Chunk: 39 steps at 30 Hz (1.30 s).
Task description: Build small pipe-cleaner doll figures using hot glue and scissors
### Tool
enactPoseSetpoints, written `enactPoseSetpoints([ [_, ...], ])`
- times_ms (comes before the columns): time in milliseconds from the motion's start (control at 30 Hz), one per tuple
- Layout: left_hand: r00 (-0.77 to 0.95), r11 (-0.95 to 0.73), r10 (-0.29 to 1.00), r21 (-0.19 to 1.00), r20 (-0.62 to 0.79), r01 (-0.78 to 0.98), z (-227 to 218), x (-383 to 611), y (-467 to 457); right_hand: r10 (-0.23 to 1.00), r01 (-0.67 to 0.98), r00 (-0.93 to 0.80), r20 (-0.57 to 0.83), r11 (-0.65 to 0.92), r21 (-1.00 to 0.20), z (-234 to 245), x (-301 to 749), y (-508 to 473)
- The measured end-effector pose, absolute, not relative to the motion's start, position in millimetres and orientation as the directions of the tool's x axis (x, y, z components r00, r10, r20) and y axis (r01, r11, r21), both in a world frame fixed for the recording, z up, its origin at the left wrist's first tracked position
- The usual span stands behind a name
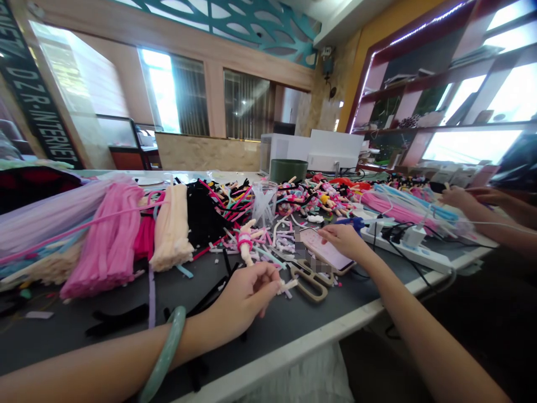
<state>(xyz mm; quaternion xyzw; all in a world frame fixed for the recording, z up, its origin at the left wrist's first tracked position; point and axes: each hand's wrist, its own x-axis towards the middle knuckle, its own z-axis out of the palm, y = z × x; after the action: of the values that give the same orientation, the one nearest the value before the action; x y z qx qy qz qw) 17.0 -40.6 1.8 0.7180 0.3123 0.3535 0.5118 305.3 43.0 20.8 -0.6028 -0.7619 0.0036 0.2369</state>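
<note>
My left hand [248, 292], a green bangle [165, 352] on its wrist, is closed with thumb and fingers pinched. From the fingertips sticks a short pale pipe cleaner [288, 286]. Just beyond the knuckles lies a small cream-and-pink pipe cleaner doll [245, 242]. My right hand [346, 240] is over a phone [333, 254], fingers stretched toward its screen and nothing held; part of the screen is blurred out. Between the hands lie scissors [312, 288] with tan handles. Cut pipe cleaner bits [283, 238] are scattered around them.
Bundles of pink [104, 240], cream [172, 229] and black pipe cleaners [203, 212] cover the left side. A clear cup [264, 204] stands mid-table before a pile of dolls [323, 196]. A power strip [413, 252] with cables lies right. Another person's hands [465, 198] work at far right.
</note>
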Motion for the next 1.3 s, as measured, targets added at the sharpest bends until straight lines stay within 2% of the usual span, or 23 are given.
enactPoseSetpoints([
  [400,0.56,-0.274,0.809,0.958,0.18,0.089,1.8,16.2,-41.8,0.921,0.923,-0.131,0.366,0.248,-0.294,36.6,307.9,32.3],
  [533,0.562,-0.271,0.808,0.958,0.174,0.093,1.1,16.0,-41.2,0.947,0.927,-0.166,0.276,0.245,-0.283,39.3,313.7,30.1],
  [733,0.571,-0.281,0.801,0.955,0.179,0.093,2.3,16.1,-41.3,0.965,0.914,-0.259,0.045,0.26,-0.313,46.4,319.7,20.9],
  [967,0.569,-0.283,0.804,0.954,0.176,0.105,1.8,16.4,-41.7,0.963,0.913,-0.265,-0.058,0.231,-0.337,41.6,321.9,18.6],
  [1067,0.572,-0.284,0.801,0.953,0.175,0.105,1.3,16.5,-41.2,0.966,0.917,-0.259,-0.011,0.243,-0.316,41.5,321.9,20.0],
  [1300,0.571,-0.285,0.801,0.953,0.179,0.101,0.5,16.4,-40.5,0.951,0.939,-0.225,0.212,0.269,-0.213,42.6,322.4,25.9],
])
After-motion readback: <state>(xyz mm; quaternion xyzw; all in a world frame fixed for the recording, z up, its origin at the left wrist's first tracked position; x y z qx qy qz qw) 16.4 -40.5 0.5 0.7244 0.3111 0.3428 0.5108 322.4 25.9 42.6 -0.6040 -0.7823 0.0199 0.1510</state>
